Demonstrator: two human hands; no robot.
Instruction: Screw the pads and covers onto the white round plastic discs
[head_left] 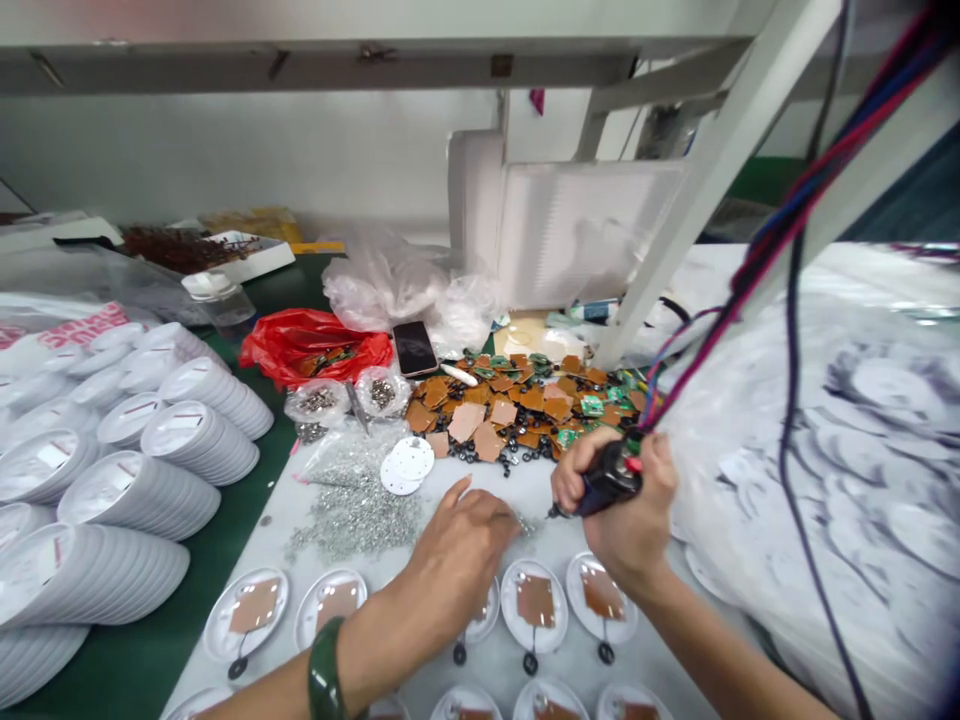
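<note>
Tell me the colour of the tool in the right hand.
The tool is mostly black with a red part; head view.

Item, one bench, green top (pixel 234 515), part covered by a white sheet (pixel 525 485); clock read from the sheet's middle, 12 at its far side. Around 9, on the green: stacked white dishes (pixel 120 560), several piles leaning. On the sheet, I noted: at 10, small loose metal parts (pixel 360 510), scattered; at 11, two white discs (pixel 405 465), overlapping; 12 to 1, brown board pieces (pixel 466 421), heaped among green circuit pieces (pixel 592 405); 8 round through 6 to 4, shallow white dishes (pixel 512 620), set in rows. At 3 sat one bulging clear bag (pixel 862 480).
</note>
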